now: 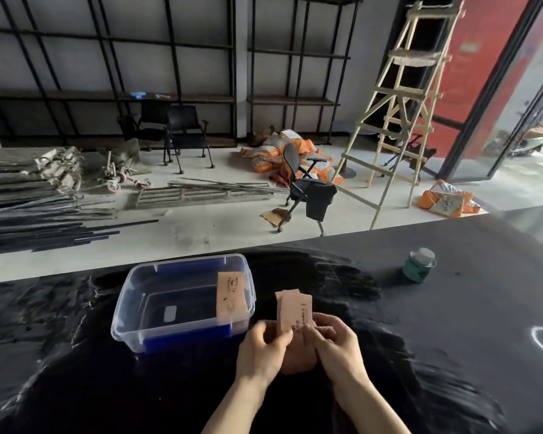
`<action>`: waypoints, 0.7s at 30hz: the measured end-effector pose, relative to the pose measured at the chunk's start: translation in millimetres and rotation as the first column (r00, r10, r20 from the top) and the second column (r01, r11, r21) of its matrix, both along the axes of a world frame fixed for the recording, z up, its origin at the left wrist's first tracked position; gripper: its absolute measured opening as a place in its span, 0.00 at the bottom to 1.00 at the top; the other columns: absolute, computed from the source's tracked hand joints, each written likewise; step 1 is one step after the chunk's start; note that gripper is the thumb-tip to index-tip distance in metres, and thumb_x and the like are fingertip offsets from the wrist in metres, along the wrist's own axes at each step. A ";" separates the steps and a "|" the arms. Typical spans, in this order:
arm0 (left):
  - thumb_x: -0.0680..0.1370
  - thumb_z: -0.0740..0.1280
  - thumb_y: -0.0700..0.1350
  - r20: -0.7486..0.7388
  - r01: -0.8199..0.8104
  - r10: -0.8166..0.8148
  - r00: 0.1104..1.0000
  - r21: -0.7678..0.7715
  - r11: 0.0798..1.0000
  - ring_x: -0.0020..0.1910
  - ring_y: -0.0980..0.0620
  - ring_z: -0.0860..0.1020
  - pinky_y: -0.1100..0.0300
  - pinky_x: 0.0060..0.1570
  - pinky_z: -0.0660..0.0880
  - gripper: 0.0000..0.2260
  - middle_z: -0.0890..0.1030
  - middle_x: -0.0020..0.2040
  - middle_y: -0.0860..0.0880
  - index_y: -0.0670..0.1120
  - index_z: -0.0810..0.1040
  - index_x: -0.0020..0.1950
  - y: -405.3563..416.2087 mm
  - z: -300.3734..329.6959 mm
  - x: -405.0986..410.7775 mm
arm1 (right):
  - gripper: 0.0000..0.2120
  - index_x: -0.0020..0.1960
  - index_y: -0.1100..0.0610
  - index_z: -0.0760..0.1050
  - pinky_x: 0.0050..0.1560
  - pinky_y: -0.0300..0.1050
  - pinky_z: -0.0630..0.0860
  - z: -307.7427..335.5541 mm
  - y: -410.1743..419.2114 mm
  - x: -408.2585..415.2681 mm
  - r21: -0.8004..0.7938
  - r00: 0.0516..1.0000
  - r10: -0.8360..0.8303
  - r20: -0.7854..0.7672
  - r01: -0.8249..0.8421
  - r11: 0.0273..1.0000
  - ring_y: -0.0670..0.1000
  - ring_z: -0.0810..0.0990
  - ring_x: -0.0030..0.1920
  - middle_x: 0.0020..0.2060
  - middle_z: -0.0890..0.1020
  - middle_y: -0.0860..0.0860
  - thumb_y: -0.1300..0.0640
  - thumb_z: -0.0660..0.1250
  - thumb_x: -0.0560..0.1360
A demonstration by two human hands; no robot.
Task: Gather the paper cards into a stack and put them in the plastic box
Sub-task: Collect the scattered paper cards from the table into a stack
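A small stack of tan paper cards (293, 310) stands upright above the black table, just right of the plastic box. My left hand (264, 346) and my right hand (333, 343) both grip its lower part, and their fingers hide the bottom edge. The clear plastic box (132, 308) with blue clips sits on the table to the left of my hands. One tan card (229, 297) leans inside against the box's right wall.
A green jar with a pale lid (419, 264) stands on the black table (452, 324) at the far right. Beyond the table's far edge are an office chair (304, 189), a wooden ladder (398, 114) and piles of metal bars on the floor.
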State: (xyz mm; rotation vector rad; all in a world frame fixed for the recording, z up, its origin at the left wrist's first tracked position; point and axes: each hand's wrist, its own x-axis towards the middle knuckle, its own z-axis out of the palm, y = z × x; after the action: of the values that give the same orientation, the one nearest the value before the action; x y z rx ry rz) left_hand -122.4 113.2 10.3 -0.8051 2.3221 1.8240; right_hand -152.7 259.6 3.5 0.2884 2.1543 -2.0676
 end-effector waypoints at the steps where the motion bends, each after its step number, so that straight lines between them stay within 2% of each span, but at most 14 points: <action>1: 0.77 0.72 0.55 0.012 0.008 -0.008 1.000 -0.019 1.000 0.58 0.50 0.82 0.53 0.61 0.81 0.18 0.84 0.60 0.52 0.50 0.80 0.64 4.1 -0.7 -8.8 | 0.09 0.53 0.53 0.85 0.43 0.52 0.87 1.6 3.0 -9.3 0.058 1.000 -0.013 -0.019 0.014 0.998 0.54 0.90 0.42 0.41 0.90 0.54 0.62 0.76 0.75; 4: 0.75 0.73 0.56 0.040 0.014 -0.010 0.999 -0.103 0.995 0.50 0.50 0.86 0.49 0.55 0.84 0.17 0.87 0.55 0.51 0.50 0.82 0.60 9.1 -4.2 -32.2 | 0.05 0.49 0.50 0.86 0.46 0.54 0.87 2.5 1.8 -37.9 0.269 0.998 -0.028 -0.064 0.044 0.962 0.51 0.89 0.39 0.39 0.89 0.51 0.58 0.78 0.74; 6: 0.76 0.72 0.57 0.059 -0.001 0.014 0.998 -0.210 0.978 0.47 0.53 0.85 0.55 0.52 0.83 0.16 0.87 0.55 0.51 0.51 0.80 0.60 19.0 -3.3 -52.4 | 0.05 0.50 0.51 0.86 0.46 0.51 0.87 -3.1 2.6 -62.4 0.377 0.998 -0.006 -0.070 0.032 0.926 0.48 0.87 0.40 0.40 0.89 0.49 0.57 0.77 0.74; 7: 0.78 0.71 0.57 0.069 0.001 0.019 0.997 -0.272 0.962 0.46 0.54 0.82 0.59 0.49 0.80 0.14 0.86 0.55 0.51 0.51 0.78 0.59 20.5 -1.8 -58.9 | 0.05 0.50 0.51 0.86 0.47 0.50 0.86 -6.3 -0.2 -70.5 0.419 0.997 0.010 -0.071 0.021 0.908 0.47 0.87 0.41 0.41 0.88 0.48 0.56 0.77 0.75; 9: 0.80 0.69 0.55 0.088 0.019 0.013 0.996 -0.357 0.934 0.47 0.54 0.81 0.61 0.45 0.75 0.11 0.86 0.56 0.51 0.52 0.75 0.57 19.7 2.5 -60.8 | 0.05 0.52 0.52 0.86 0.45 0.45 0.83 -7.3 -8.0 -73.6 0.483 0.997 0.035 -0.065 0.001 0.875 0.47 0.86 0.41 0.40 0.87 0.46 0.56 0.76 0.75; 11: 0.80 0.68 0.56 0.109 0.029 0.018 0.994 -0.409 0.912 0.47 0.53 0.82 0.61 0.43 0.75 0.10 0.86 0.55 0.52 0.53 0.74 0.56 20.7 1.3 -58.9 | 0.06 0.52 0.51 0.85 0.43 0.41 0.79 -9.4 -11.5 -71.7 0.540 0.997 0.063 -0.053 -0.024 0.841 0.47 0.84 0.41 0.41 0.86 0.46 0.55 0.75 0.75; 14: 0.80 0.68 0.58 0.096 0.030 0.013 0.995 -0.430 0.902 0.44 0.54 0.80 0.60 0.44 0.78 0.14 0.85 0.55 0.52 0.52 0.75 0.60 18.2 -3.8 -55.6 | 0.08 0.52 0.48 0.84 0.48 0.45 0.79 -12.0 -8.9 -70.1 0.622 0.993 0.063 -0.099 0.012 0.783 0.49 0.83 0.45 0.45 0.85 0.46 0.52 0.76 0.72; 16: 0.79 0.67 0.60 0.109 0.035 0.014 0.994 -0.439 0.898 0.49 0.52 0.82 0.59 0.46 0.79 0.21 0.84 0.59 0.50 0.50 0.73 0.66 17.8 -8.0 -58.3 | 0.14 0.58 0.49 0.82 0.54 0.45 0.78 -14.9 -5.1 -73.0 0.647 0.994 0.042 -0.098 0.031 0.762 0.52 0.82 0.52 0.51 0.83 0.49 0.50 0.75 0.73; 18: 0.80 0.65 0.63 0.147 0.034 0.033 0.989 -0.435 0.900 0.58 0.47 0.83 0.56 0.52 0.79 0.27 0.82 0.65 0.46 0.47 0.71 0.71 18.7 -8.2 -62.4 | 0.22 0.67 0.53 0.77 0.59 0.46 0.75 -16.9 -3.3 -77.1 0.667 0.999 0.054 -0.002 -0.039 0.744 0.53 0.81 0.59 0.59 0.82 0.51 0.45 0.73 0.76; 21: 0.80 0.65 0.61 0.226 0.056 0.036 0.973 -0.388 0.920 0.64 0.43 0.81 0.52 0.60 0.77 0.27 0.80 0.67 0.43 0.44 0.71 0.72 22.1 -7.8 -72.0 | 0.28 0.73 0.55 0.71 0.65 0.50 0.75 -16.9 -4.1 -83.6 0.682 0.985 0.117 0.126 -0.171 0.711 0.56 0.79 0.65 0.65 0.80 0.54 0.43 0.70 0.78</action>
State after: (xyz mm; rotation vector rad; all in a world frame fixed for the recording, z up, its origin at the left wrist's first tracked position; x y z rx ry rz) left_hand -194.5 135.3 2.5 -0.9847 2.5572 1.1900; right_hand -236.3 255.5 -13.4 0.2479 2.7121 -1.0588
